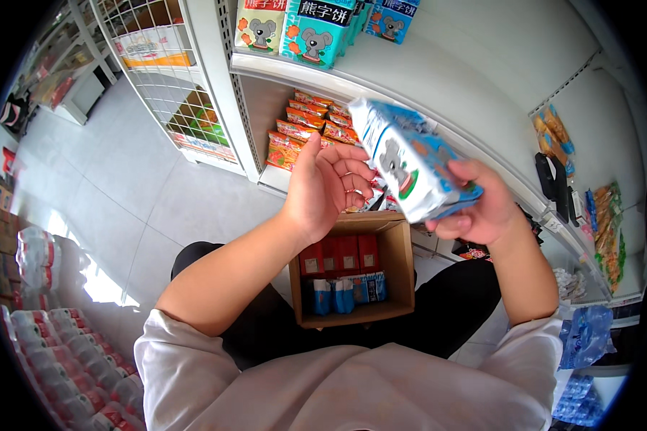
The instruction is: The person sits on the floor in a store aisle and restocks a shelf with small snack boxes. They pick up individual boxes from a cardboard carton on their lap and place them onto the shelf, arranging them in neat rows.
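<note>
My right hand (477,207) grips the lower end of a blue and white koala biscuit packet (410,161), held tilted in front of the shelf unit. My left hand (329,186) is to the left of the packet, palm turned up and fingers loosely curled, with nothing in it. Below both hands a cardboard box (404,269) stands open between my knees. Inside it are several red packs (348,253) and, nearer me, several blue packets (342,296). On the upper shelf stand cream, teal (315,32) and blue (392,19) koala biscuit packets.
Orange snack packets (296,129) lie on the lower shelf behind my left hand. A white wire rack (167,81) borders the shelf at left. Shrink-wrapped bottles (70,361) are stacked at lower left. Bagged bread (554,132) and a black object (555,178) are on the right shelf.
</note>
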`<state>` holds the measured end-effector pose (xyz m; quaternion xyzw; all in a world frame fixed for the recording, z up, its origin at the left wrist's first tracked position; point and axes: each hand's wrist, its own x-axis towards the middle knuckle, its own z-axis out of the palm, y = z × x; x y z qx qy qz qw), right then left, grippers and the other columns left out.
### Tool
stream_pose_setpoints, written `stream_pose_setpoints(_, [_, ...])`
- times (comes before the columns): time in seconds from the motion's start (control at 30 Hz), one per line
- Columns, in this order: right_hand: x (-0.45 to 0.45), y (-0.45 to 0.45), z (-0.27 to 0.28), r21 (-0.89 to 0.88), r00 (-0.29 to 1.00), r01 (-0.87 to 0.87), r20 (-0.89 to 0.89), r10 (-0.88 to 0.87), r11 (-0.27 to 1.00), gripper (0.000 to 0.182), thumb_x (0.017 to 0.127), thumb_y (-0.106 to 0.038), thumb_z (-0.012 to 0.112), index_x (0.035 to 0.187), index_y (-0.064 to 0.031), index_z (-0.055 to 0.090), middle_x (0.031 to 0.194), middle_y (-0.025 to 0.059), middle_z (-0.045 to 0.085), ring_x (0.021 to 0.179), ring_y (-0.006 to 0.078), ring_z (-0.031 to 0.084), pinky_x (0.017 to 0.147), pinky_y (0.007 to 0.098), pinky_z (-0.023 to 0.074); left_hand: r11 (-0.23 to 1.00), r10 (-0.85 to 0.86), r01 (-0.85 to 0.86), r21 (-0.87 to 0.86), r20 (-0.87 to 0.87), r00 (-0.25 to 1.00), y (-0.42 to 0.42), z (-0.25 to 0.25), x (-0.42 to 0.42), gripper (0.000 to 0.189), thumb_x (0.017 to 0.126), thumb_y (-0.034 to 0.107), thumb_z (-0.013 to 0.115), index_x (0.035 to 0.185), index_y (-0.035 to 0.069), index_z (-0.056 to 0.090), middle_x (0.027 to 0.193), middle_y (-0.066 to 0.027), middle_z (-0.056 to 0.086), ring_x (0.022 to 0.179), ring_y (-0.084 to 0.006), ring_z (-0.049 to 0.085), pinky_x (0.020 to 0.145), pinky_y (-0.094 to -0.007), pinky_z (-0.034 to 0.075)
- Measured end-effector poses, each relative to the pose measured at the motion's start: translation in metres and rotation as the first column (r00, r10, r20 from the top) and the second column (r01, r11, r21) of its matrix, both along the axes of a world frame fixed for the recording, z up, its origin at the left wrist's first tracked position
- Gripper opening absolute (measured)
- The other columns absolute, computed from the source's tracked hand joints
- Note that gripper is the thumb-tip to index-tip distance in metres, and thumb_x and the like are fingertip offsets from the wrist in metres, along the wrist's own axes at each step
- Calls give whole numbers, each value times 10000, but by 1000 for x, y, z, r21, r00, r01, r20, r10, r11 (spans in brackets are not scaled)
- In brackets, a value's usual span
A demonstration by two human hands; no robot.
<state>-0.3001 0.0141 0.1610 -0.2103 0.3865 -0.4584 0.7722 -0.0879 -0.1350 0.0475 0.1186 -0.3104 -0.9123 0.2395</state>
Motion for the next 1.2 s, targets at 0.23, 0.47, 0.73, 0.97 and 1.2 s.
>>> stream_pose_setpoints(0.23, [-51,-96,50,-353,778,289,-454,-433,890,378,990,-329,734,1249,-75,628,1112,175,731,669,78,491,544,221,389,987,83,-63,-146,138,987,-10,-10,-10,612,1108,575,286,1056,84,648,915,-71,703,841,-213,680,760,-355,499])
stream_pose_setpoints(0.47, [-103,-198,11,-398,438,307,-747,-499,865,403,918,-226,842,1233,-73,642,1080,22,693,888,94,551,765,259,500,981,99,-61,-183,205,974,-23,-22,-9,489,1115,486,349,1030,102,640,908,-59,697,840,-205,668,782,-364,495])
stream_pose_setpoints(0.73, [-113,-236,-6,-495,95,173,-852,-514,852,523,848,-286,882,1263,-34,691,1150,130,758,980,248,729,870,377,580,970,101,-43,-240,234,967,-16,-12,-9,393,1095,392,423,1016,80,647,899,-66,694,802,-205,679,726,-353,508])
stream_pose_setpoints(0.97, [-106,-264,-8,-542,-545,-75,-681,-490,837,634,739,-446,909,1170,-15,734,1143,219,767,1083,371,744,946,444,576,963,118,-38,-268,288,950,-17,-10,-10,333,1081,314,450,1015,63,657,886,-71,683,790,-198,682,713,-345,515])
stream_pose_setpoints(1.2, [-106,-258,5,-423,-532,45,-777,-337,905,655,763,-487,882,1169,3,728,1119,220,771,1073,390,745,938,455,581,949,113,-6,-315,323,940,-17,-12,-14,252,1061,254,513,1034,53,662,895,-70,695,790,-189,701,689,-327,527])
